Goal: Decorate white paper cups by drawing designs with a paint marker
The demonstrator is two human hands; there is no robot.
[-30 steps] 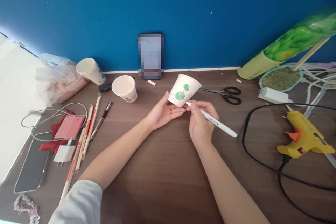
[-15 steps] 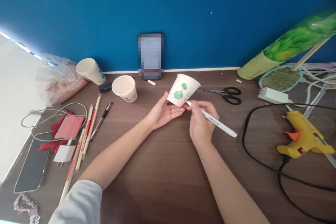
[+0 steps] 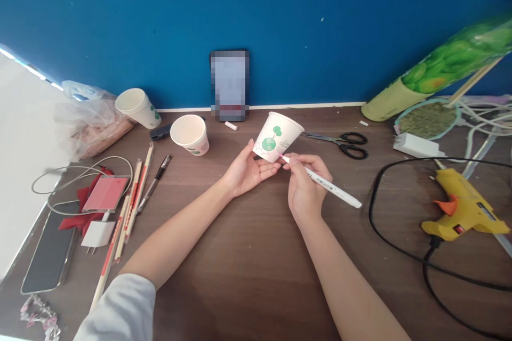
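A white paper cup [image 3: 279,136] with green print and pink drawn curves near its base is tilted to the right. My left hand [image 3: 250,171] supports it from below, thumb on its left side and fingers under the bottom. In a writing grip, my right hand [image 3: 307,186] is closed around a white marker [image 3: 334,191], whose pink tip meets the lower right of the cup's wall. The marker's small white cap [image 3: 231,126] lies on the table behind. Left of my hands stands another paper cup [image 3: 189,134], upright.
A phone [image 3: 229,85] leans on the blue wall. Scissors [image 3: 348,144] lie right of the cup, beyond them a yellow glue gun [image 3: 464,205] with a looping black cord. At left are stacked cups [image 3: 138,108], wrapped chopsticks [image 3: 128,208], a pen [image 3: 154,184] and another phone [image 3: 50,248].
The cup has shifted and turned very slightly to the left in my left hand. The marker tip has moved slightly left along with it; both hands keep their grips.
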